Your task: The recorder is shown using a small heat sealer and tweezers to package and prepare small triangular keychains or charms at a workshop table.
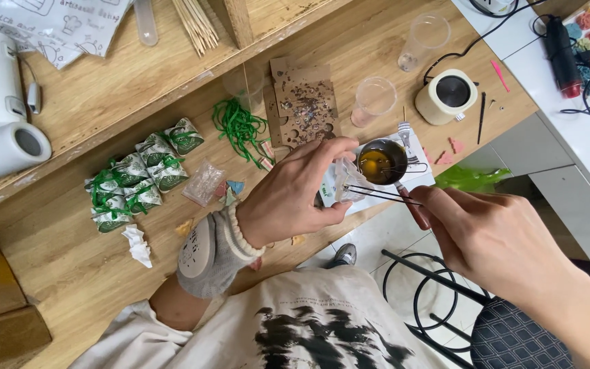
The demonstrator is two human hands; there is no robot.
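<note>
Over the wooden table [90, 273], a small metal pot [382, 162] holds amber liquid.

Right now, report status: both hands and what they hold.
Left hand pinching small clear packet. Right hand gripping tweezers, tips at the packet. Small metal pot of amber liquid directly behind, close.

**Counts on the wooden surface**

Two hands work here: the left hand [295, 198] and the right hand [493, 236]. There are two clear plastic cups [375, 99], one small metal pot [382, 162], one pair of tweezers [377, 194], one round cream-coloured heater [447, 96], about six green-tied wrapped packets [141, 181], and one crumpled paper scrap [136, 244].
</note>
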